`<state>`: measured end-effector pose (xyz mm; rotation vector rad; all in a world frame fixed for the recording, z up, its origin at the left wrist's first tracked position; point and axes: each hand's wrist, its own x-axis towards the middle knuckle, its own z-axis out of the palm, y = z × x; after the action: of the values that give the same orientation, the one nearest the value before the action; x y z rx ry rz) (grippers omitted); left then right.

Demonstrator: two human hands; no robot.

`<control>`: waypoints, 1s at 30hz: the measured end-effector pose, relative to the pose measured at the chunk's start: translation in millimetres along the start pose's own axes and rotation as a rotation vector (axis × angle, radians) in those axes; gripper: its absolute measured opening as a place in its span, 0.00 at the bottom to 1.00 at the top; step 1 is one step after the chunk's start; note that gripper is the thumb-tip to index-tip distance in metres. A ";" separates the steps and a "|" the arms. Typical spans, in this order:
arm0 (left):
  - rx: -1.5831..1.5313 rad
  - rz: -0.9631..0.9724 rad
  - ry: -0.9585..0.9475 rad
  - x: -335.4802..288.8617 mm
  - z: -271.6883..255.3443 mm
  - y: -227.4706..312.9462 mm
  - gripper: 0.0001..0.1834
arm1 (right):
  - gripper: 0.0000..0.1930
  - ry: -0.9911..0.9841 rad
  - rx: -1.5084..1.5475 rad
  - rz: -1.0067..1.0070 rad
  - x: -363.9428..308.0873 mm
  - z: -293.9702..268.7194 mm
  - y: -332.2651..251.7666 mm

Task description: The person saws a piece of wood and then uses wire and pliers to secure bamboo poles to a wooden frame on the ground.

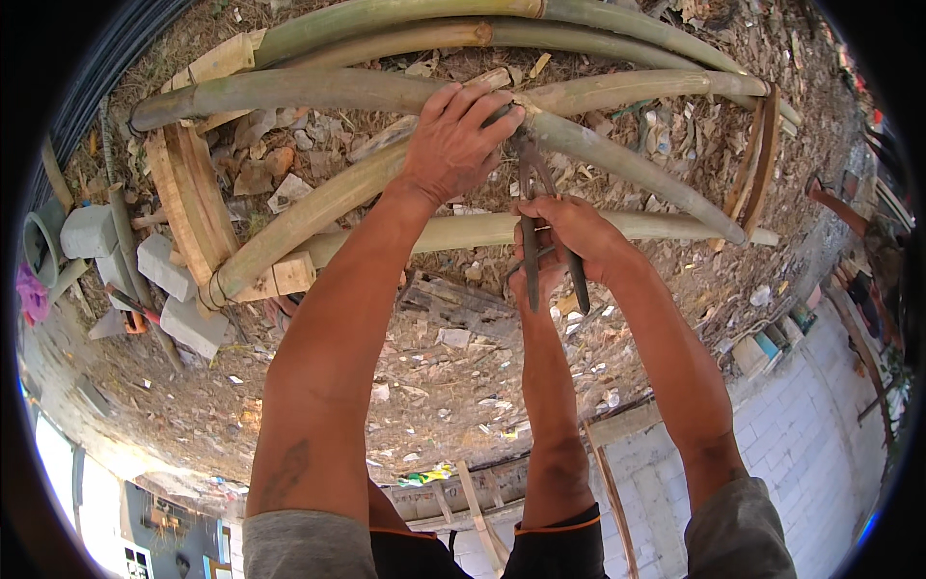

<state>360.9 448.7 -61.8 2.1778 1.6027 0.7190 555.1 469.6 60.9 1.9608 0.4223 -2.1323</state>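
Note:
Bamboo poles (289,89) form a frame, with two of them slanting to a crossing near its far middle. My left hand (455,140) lies over that crossing, fingers curled around the bamboo. My right hand (576,232) grips dark metal pincers (528,256) by their handles, which spread toward me. The jaws point away from me and meet the joint just right of my left fingers; what they bite on is too small to make out. Below the pincers, my bare foot and leg (550,376) show, partly covered by the handles and right hand.
Wooden blocks (191,193) and a brown wooden brace (764,159) join the poles at the sides. Grey concrete blocks (166,265) and an orange-handled tool (135,318) lie left. Stones and litter cover the ground. A white block wall (781,425) stands at lower right.

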 end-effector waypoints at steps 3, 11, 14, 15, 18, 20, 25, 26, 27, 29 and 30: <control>0.008 -0.006 -0.005 -1.9 0.0 -1.3 0.33 | 0.16 -0.007 -0.038 0.034 4.4 4.5 4.9; 0.021 -0.009 -0.019 1.1 1.7 0.5 0.32 | 0.21 -0.048 0.089 -0.111 15.0 10.3 26.6; 0.043 -0.015 -0.029 -1.7 2.8 -1.0 0.32 | 0.21 -0.045 0.221 -0.153 9.2 23.3 34.5; 0.057 -0.026 -0.040 -4.1 2.3 -2.6 0.32 | 0.21 -0.042 0.275 -0.157 5.2 26.7 41.6; 0.017 -0.045 -0.049 -4.4 0.2 -0.7 0.31 | 0.19 -0.010 0.163 -0.114 3.7 18.5 76.6; 0.014 -0.036 -0.040 -0.7 3.0 2.1 0.31 | 0.20 0.017 0.038 -0.050 23.5 -2.4 107.4; 0.033 -0.015 -0.006 4.4 7.7 5.4 0.31 | 0.30 0.446 -0.595 -0.479 63.0 -25.3 131.4; 0.042 -0.017 0.007 2.8 6.8 4.0 0.31 | 0.34 0.528 -0.719 -0.450 66.2 -24.5 117.0; 0.048 -0.018 0.022 1.2 6.1 3.6 0.31 | 0.34 0.523 -0.713 -0.447 60.4 -20.2 111.1; 0.052 -0.023 0.013 -1.3 5.4 2.4 0.31 | 0.33 0.919 -1.112 -0.896 42.9 -4.8 86.7; 0.055 -0.031 0.007 -3.8 4.9 0.9 0.32 | 0.33 0.915 -1.109 -0.896 33.7 2.4 72.2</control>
<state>363.6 444.9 -66.1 2.1853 1.6747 0.6818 574.8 402.5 22.8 1.9003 2.3028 -0.5544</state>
